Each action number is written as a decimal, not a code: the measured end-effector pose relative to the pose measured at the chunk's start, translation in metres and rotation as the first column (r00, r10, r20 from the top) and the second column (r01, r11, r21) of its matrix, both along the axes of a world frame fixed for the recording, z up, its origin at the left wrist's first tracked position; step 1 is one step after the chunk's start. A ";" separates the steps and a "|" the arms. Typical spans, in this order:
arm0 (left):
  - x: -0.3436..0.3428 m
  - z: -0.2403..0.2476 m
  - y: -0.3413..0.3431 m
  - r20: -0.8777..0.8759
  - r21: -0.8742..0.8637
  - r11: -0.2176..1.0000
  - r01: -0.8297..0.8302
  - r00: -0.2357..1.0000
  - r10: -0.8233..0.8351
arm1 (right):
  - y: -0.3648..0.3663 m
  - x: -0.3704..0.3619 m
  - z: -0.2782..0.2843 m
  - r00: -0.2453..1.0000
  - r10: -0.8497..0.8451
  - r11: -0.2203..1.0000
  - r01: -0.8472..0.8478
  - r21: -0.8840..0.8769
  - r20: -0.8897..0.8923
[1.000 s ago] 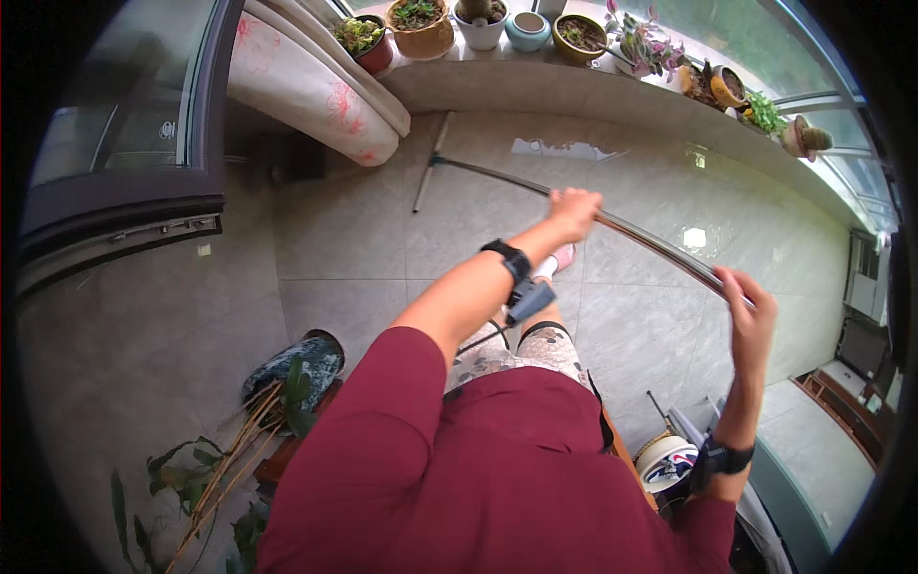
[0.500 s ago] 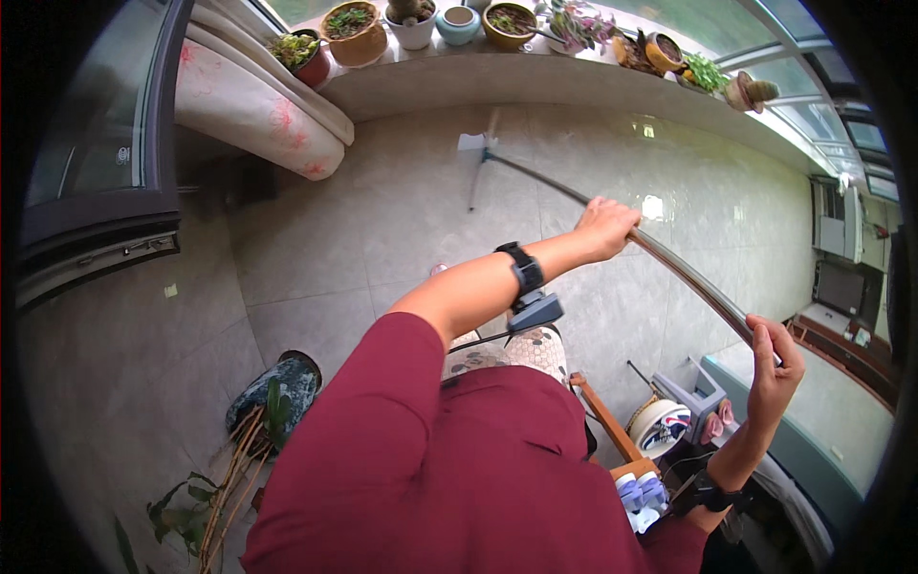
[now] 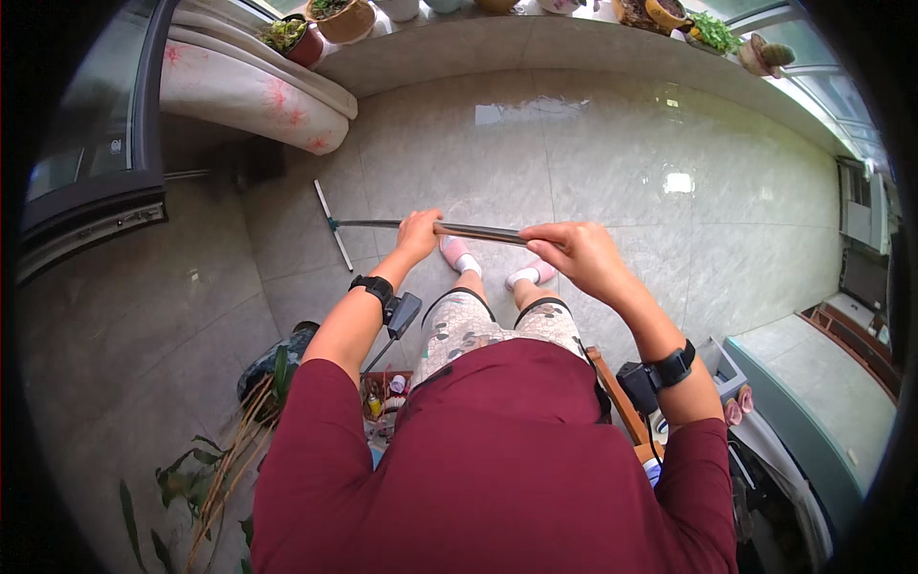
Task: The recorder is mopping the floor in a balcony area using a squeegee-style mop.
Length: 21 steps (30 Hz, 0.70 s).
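Observation:
A floor squeegee with a long metal pole lies across in front of me. My left hand is wrapped round the pole nearer its head. Farther right, my right hand grips the pole's end, with thumb and fingers closed on it. The squeegee's thin, pale blade stretches over the tiles to the left and seems to touch the floor. My feet in pink slippers stand just beyond the pole. A dark strap with a small device sits on each forearm.
Grey glossy tiles cover the floor. Several potted plants line the ledge at the back. A floral curtain and dark-framed door are at left. A plant in a dark pot stands near left; a wooden frame is near right.
The squeegee head has swung left and nearer across the floor. My left hand has moved left and my right hand in toward my middle, both still holding the pole.

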State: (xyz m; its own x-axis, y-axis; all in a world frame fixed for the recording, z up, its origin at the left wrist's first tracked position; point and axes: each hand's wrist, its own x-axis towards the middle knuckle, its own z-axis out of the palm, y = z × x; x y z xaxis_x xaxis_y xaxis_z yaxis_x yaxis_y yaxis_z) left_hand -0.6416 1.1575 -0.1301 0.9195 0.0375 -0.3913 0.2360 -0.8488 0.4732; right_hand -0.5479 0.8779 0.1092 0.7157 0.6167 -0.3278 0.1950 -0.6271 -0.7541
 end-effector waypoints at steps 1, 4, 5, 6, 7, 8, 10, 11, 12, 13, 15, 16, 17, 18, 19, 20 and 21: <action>-0.001 -0.002 -0.005 -0.005 0.006 1.000 0.000 1.000 0.000 | -0.003 0.000 -0.005 1.000 0.014 1.000 -0.014 -0.014 0.010; 0.014 -0.006 -0.035 0.011 -0.075 0.997 0.008 1.000 -0.007 | -0.036 0.007 0.000 0.999 -0.043 0.999 0.043 -0.030 0.002; 0.025 -0.004 -0.055 0.029 -0.128 0.992 0.016 0.999 -0.012 | -0.057 0.011 0.002 0.998 -0.064 0.998 0.064 -0.023 0.023; 0.036 -0.002 -0.080 0.055 -0.192 0.980 0.042 0.998 -0.032 | -0.077 0.016 0.012 0.993 -0.102 0.995 0.102 0.001 0.056; 0.049 0.000 -0.109 0.085 -0.256 0.964 0.071 0.995 -0.050 | -0.100 0.020 0.024 0.985 -0.139 0.990 0.137 0.020 0.100; 0.055 0.002 -0.135 0.147 -0.277 0.956 0.096 0.988 -0.057 | -0.121 0.025 0.036 0.984 -0.162 0.986 0.165 -0.028 0.070; 0.080 0.015 -0.203 0.248 -0.356 0.919 0.169 0.965 -0.081 | -0.169 0.026 0.069 0.949 -0.302 0.951 0.306 -0.036 0.089; 0.092 0.029 -0.237 0.280 -0.402 0.893 0.203 0.956 -0.091 | -0.199 0.025 0.080 0.931 -0.336 0.938 0.345 -0.039 0.143; 0.103 0.039 -0.266 0.309 -0.424 0.870 0.251 0.943 -0.122 | -0.219 0.024 0.097 0.911 -0.376 0.919 0.390 -0.058 0.170; 0.112 0.047 -0.291 0.339 -0.441 0.849 0.292 0.930 -0.144 | -0.235 0.021 0.111 0.885 -0.408 0.903 0.427 -0.041 0.225; 0.127 0.068 -0.341 0.382 -0.493 0.789 0.365 0.906 -0.180 | -0.268 0.011 0.138 0.836 -0.462 0.866 0.497 -0.052 0.297; 0.135 0.079 -0.364 0.392 -0.493 0.781 0.384 0.899 -0.195 | -0.284 0.004 0.149 0.812 -0.483 0.849 0.526 -0.051 0.329; 0.141 0.088 -0.384 0.401 -0.510 0.748 0.424 0.887 -0.229 | -0.297 -0.004 0.157 0.787 -0.502 0.832 0.553 -0.048 0.359; 0.147 0.097 -0.402 0.412 -0.527 0.710 0.466 0.871 -0.267 | -0.308 -0.013 0.163 0.772 -0.518 0.819 0.572 -0.045 0.368; 0.151 0.104 -0.415 0.419 -0.524 0.700 0.486 0.862 -0.285 | -0.317 -0.022 0.168 0.760 -0.527 0.812 0.582 -0.037 0.379; 0.154 0.111 -0.427 0.413 -0.500 0.704 0.505 0.853 -0.318 | -0.325 -0.028 0.171 0.749 -0.536 0.806 0.591 -0.028 0.388; 0.157 0.115 -0.437 0.409 -0.476 0.704 0.528 0.841 -0.354 | -0.329 -0.035 0.175 0.732 -0.555 0.790 0.612 -0.024 0.395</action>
